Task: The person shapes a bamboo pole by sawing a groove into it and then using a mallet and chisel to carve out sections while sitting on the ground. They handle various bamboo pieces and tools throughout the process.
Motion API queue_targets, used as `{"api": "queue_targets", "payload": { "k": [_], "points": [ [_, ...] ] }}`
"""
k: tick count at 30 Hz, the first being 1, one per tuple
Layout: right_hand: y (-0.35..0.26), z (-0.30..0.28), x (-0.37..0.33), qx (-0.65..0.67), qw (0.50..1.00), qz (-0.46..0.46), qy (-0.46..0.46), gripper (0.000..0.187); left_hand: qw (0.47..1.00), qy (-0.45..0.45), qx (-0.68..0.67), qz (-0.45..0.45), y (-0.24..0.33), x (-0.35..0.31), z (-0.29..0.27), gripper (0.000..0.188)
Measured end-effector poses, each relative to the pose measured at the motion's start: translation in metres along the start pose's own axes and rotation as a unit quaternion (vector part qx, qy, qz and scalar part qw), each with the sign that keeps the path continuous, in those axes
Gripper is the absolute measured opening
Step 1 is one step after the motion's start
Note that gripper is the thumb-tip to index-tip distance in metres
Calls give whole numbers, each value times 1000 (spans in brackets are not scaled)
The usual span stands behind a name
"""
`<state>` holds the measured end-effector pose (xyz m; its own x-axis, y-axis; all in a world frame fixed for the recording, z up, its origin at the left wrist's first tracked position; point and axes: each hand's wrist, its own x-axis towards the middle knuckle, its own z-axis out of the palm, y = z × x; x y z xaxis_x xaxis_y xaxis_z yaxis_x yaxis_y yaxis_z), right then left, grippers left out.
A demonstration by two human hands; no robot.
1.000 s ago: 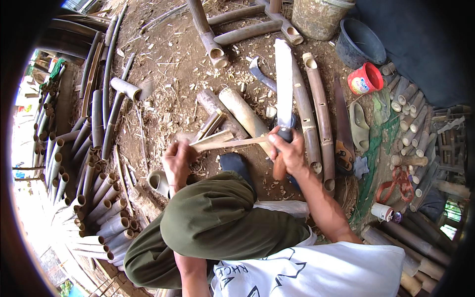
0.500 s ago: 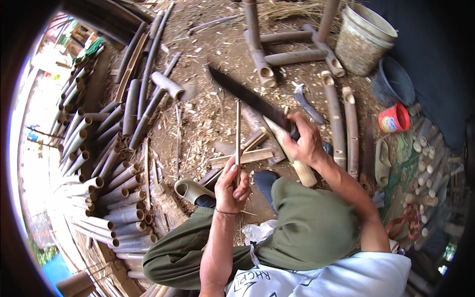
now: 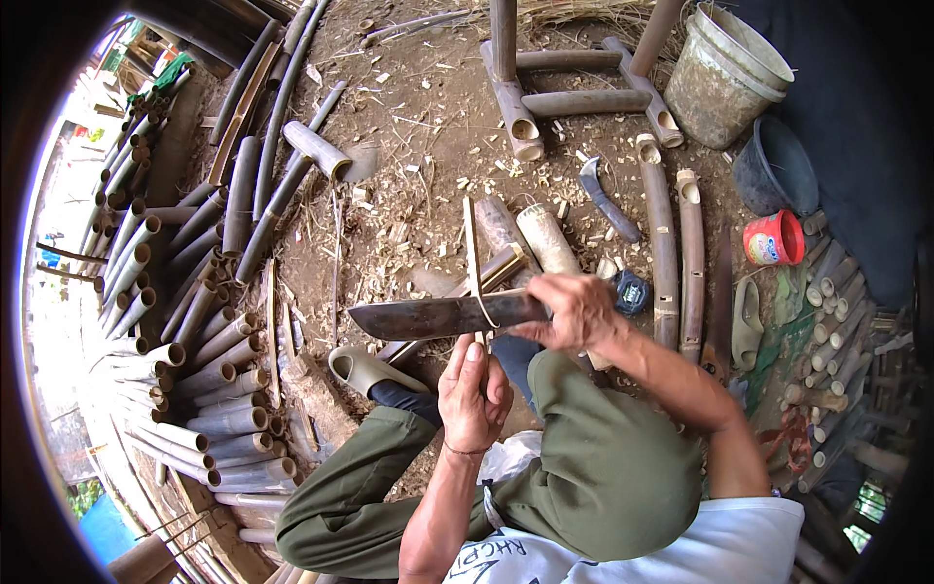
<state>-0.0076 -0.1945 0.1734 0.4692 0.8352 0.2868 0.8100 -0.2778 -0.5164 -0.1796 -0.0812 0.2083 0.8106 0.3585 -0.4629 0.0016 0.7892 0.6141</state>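
Since the earlier frame, the knife (image 3: 418, 319) has come down from its raised slant and now crosses the bamboo strip (image 3: 472, 238) just beyond the left hand (image 3: 471, 397), which is clamped on the strip's near end. The right hand (image 3: 576, 310) is closed around the knife's handle, above the chip-strewn ground (image 3: 409, 127).

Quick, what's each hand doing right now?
Left hand: closed, holding a thin bamboo strip.
Right hand: closed, holding a machete.
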Motion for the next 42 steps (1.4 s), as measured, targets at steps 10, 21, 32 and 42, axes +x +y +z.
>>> {"api": "queue_targets", "payload": {
  "k": [10, 21, 32, 42],
  "points": [
    [101, -64, -3, 66, 961, 258, 70, 75, 953, 50, 298, 29, 1, -34, -15, 47],
    [21, -17, -38, -34, 994, 100, -10, 61, 770, 40, 592, 235, -4, -17, -2, 28],
    [140, -83, -92, 17, 856, 512, -69, 61, 847, 70, 525, 35, 25, -69, -91, 26],
    [18, 17, -147, 169, 898, 330, -239, 44, 848, 25, 523, 86, 92, 35, -65, 41]
  ]
}}
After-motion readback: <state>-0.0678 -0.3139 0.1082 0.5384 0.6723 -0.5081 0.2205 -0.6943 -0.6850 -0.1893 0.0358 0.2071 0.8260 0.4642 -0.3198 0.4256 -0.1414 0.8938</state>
